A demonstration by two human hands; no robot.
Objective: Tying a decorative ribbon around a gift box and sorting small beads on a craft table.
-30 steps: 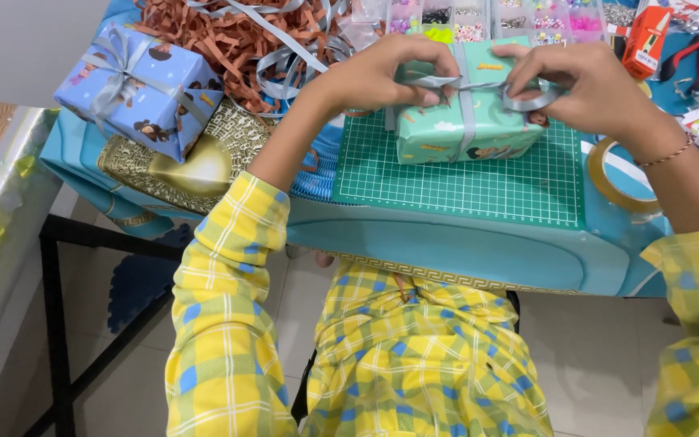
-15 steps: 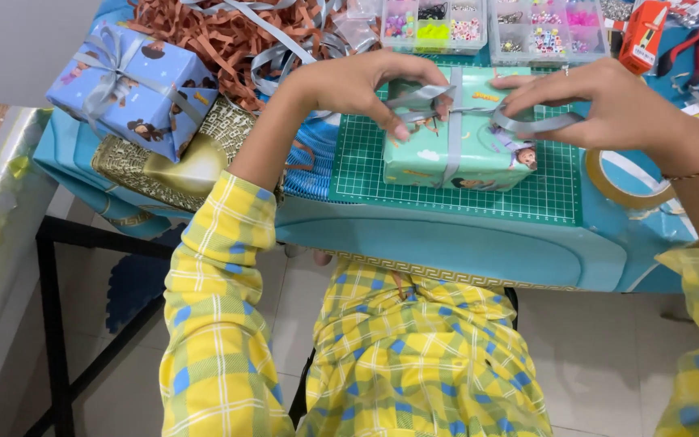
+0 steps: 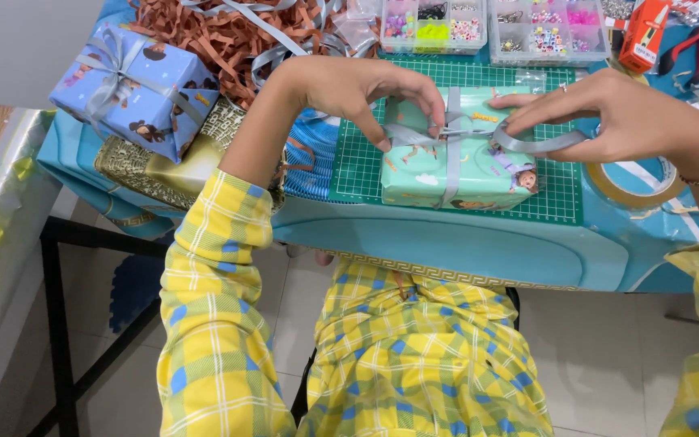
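The mint-green wrapped gift box sits on the green gridded cutting mat near the desk's front edge. The left hand pinches one end of the grey satin ribbon and the right hand grips the other; uneven pulling could slacken the crossing or skew the box. Count: two wrapped boxes, the second a blue one at the left edge, two clear bead organisers, one tape roll.

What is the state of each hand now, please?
Left hand: fingers pinch the grey ribbon on top of the mint gift box.
Right hand: fingers closed on the ribbon's other end, pulled sideways.
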